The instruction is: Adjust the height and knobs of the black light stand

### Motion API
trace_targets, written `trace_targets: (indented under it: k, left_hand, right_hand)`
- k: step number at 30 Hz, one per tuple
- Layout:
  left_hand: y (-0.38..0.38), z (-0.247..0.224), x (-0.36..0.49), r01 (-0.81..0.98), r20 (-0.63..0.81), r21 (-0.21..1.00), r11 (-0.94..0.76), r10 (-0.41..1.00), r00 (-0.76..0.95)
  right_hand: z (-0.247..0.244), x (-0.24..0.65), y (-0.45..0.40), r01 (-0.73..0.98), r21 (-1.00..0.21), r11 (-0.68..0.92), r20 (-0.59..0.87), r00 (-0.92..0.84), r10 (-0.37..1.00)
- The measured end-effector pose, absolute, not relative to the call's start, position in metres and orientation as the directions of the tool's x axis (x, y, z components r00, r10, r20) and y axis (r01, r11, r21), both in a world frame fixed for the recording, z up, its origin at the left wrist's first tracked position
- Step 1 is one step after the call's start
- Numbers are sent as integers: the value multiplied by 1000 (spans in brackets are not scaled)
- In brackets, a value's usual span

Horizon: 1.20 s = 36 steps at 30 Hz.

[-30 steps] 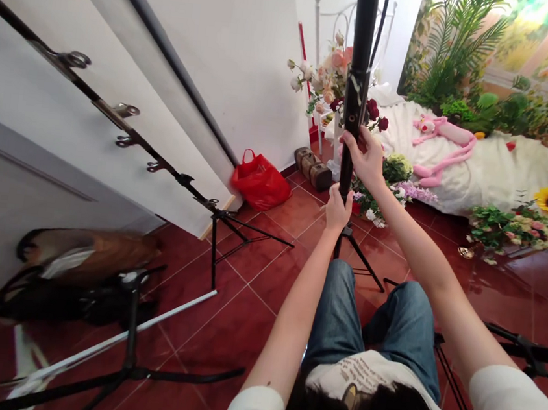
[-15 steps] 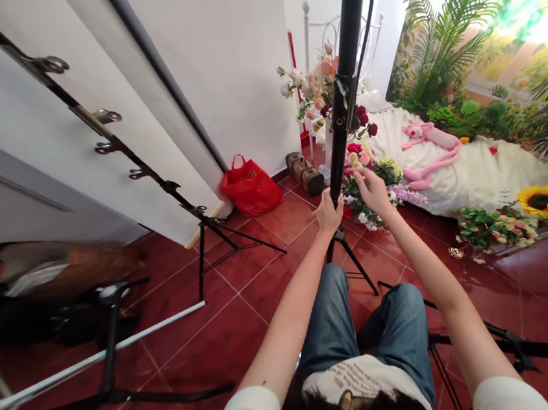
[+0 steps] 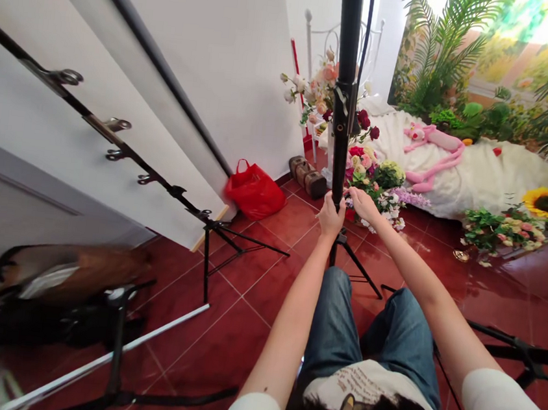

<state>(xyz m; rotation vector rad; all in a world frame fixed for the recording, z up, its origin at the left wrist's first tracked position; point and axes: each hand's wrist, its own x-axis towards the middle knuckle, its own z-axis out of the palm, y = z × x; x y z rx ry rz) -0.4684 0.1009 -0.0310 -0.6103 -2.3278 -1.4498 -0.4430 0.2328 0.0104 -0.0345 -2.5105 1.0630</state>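
A black light stand rises upright in front of me, with a clamp collar partway up and a cable beside its upper pole. My left hand is wrapped around the lower part of the pole, below the collar. Close against the pole's right side is my right hand, its fingers drawn together at the pole. Whatever lies between those fingertips is too small to make out. Below my hands, the stand's legs spread over the floor near my knees.
To the left, a backdrop stand crossbar carries several metal clips. A red bag sits by the wall. Artificial flowers and a white-draped bed with a pink plush toy lie beyond. More black tripod legs stand at right.
My right hand has come down and left, from apart from the pole to against it. My left hand keeps its hold on the pole. The view has shifted slightly.
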Motion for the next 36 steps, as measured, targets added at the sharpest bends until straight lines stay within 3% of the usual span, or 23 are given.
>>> trace_targets:
  k: [6,8,12,15,19,23,27,31,36]
  left_hand:
    - [102,-35,-470,520,492,754,401,180,-852]
    - [102,-34,-470,519,492,757,398,176,-853]
    - [102,-33,-469,511,481,763,397,179,-858]
    - [101,-32,-468,509,477,761,401,186,-859]
    - [101,-33,-469,523,494,760,387,180,-851]
    - [103,-36,-471,533,506,757,378,176,-844]
    - [103,-40,-473,525,504,759,385,163,-848]
    - [103,-40,-474,534,512,760,370,163,-843]
    - [103,-40,-474,525,504,763,377,162,-848]
  right_hand:
    - [14,-449,227,-75,-774,629,329,-896,298]
    - [20,-453,227,32,-820,572,196,-922,334]
    - [35,-465,224,374,-875,308,-215,-870,445]
    - [38,-470,219,435,-893,118,-336,-816,471]
    - [27,-458,216,242,-961,-135,-275,-895,353]
    - [8,-438,211,79,-932,-353,-171,-956,237]
    - [-4,-428,196,27,-945,-326,-112,-963,244]
    - [-6,-435,178,-14,-966,-260,-78,-937,341]
    - [-3,-451,177,-39,-954,-298,-96,-899,427]
